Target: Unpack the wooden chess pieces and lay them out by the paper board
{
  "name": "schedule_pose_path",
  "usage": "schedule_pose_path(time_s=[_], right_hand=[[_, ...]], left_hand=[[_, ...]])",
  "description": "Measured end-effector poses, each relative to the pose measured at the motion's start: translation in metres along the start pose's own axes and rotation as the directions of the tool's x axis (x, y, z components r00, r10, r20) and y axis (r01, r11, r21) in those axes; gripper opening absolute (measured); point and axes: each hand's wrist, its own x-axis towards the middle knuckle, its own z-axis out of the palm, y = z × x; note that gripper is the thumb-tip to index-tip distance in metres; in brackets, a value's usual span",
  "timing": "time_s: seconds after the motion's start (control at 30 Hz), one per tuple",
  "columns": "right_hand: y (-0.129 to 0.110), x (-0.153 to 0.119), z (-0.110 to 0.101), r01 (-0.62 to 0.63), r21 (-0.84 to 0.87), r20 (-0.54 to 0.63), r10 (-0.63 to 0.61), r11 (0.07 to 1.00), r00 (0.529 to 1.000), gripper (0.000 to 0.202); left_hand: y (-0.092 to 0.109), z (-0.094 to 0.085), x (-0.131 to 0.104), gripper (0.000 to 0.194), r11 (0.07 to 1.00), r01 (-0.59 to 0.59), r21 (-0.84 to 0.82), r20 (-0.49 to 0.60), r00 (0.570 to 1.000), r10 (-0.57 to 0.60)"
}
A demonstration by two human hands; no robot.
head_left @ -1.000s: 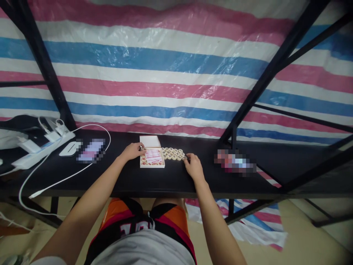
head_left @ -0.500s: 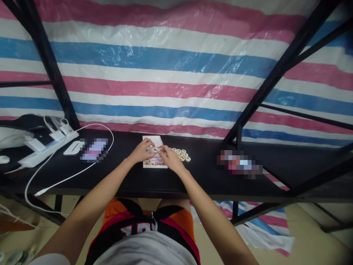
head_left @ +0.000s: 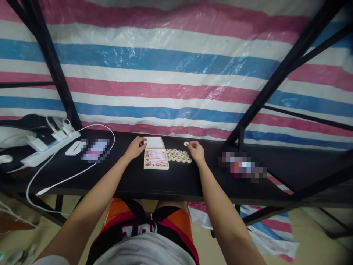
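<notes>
Between the thumb and fingers of my right hand (head_left: 197, 151) is a round Chinese chess piece (head_left: 186, 144), pale in colour. Just below and left of it, several more pieces (head_left: 178, 155) with dark characters lie in rows on the black table. A white box (head_left: 156, 168) touches the left end of these rows. Inside it are red-marked pieces (head_left: 147, 158) around a folded red-and-white sheet (head_left: 157, 157). The box's lid (head_left: 153, 142) lies back behind it. My left hand (head_left: 135, 148) is at the lid's left edge, thumb and fingers apart, holding nothing.
A power strip (head_left: 52, 146) with chargers and a white cable (head_left: 52, 188) lies on the left, beside a white flat device (head_left: 74, 148) and a blurred phone (head_left: 95, 150). A blurred object (head_left: 242, 165) rests on the right. Black metal bars (head_left: 256, 97) slant up from the table (head_left: 132, 184).
My hands have moved apart from over the box. The right one has carried a piece to the right, past the rows; the left one has moved back to the lid's edge.
</notes>
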Motion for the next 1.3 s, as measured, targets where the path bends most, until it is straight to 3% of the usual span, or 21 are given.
schedule_pose_path(time_s=[0.07, 0.23, 0.3, 0.4, 0.63, 0.73, 0.9, 1.0, 1.1, 1.2, 1.3], right_hand=[[0.020, 0.006, -0.006, -0.076, -0.128, -0.008, 0.076, 0.989, 0.997, 0.021], [0.030, 0.002, -0.001, -0.016, -0.325, 0.091, 0.048, 0.946, 0.995, 0.017], [0.026, 0.001, 0.000, 0.019, -0.331, 0.086, 0.011, 0.943, 0.996, 0.024], [0.015, 0.000, 0.001, 0.144, -0.262, 0.105, -0.121, 0.954, 0.987, 0.033], [-0.024, -0.013, 0.005, 0.341, -0.191, 0.435, -0.232, 0.921, 0.870, 0.046], [-0.033, -0.017, 0.006, 0.372, -0.213, 0.500, -0.226, 0.904, 0.836, 0.049], [-0.035, -0.018, 0.005, 0.333, -0.220, 0.542, -0.169, 0.917, 0.823, 0.047], [-0.029, -0.018, 0.006, 0.285, -0.130, 0.499, -0.186, 0.950, 0.846, 0.044], [-0.017, -0.015, 0.007, 0.211, -0.023, 0.308, -0.194, 0.977, 0.932, 0.048], [-0.001, -0.011, 0.007, 0.068, -0.012, 0.146, -0.065, 0.998, 0.987, 0.048], [0.010, -0.008, 0.004, -0.024, -0.051, 0.088, 0.028, 0.998, 0.996, 0.039]], left_hand=[[-0.009, 0.000, 0.002, 0.024, 0.999, 0.046, 0.020, 0.016, 0.999, -0.047], [-0.020, 0.005, 0.001, 0.023, 0.996, 0.082, 0.021, 0.184, 0.979, -0.084], [-0.022, 0.007, 0.000, 0.023, 0.996, 0.091, 0.023, 0.241, 0.966, -0.094], [-0.022, 0.007, 0.000, 0.025, 0.995, 0.091, 0.036, 0.233, 0.968, -0.097], [-0.015, 0.005, -0.001, 0.025, 0.996, 0.076, 0.042, 0.256, 0.963, -0.084], [-0.014, 0.005, -0.001, 0.025, 0.996, 0.072, 0.045, 0.265, 0.961, -0.081], [-0.014, 0.005, -0.001, 0.025, 0.997, 0.077, 0.032, 0.261, 0.962, -0.083], [-0.013, 0.004, -0.002, 0.025, 0.995, 0.092, 0.024, 0.262, 0.960, -0.095], [-0.009, 0.001, -0.002, 0.029, 0.993, 0.116, 0.035, 0.261, 0.958, -0.121], [-0.001, -0.003, -0.003, 0.029, 0.995, 0.093, 0.042, 0.287, 0.953, -0.101], [0.008, -0.006, -0.003, 0.030, 0.998, 0.057, 0.035, 0.324, 0.944, -0.065]])
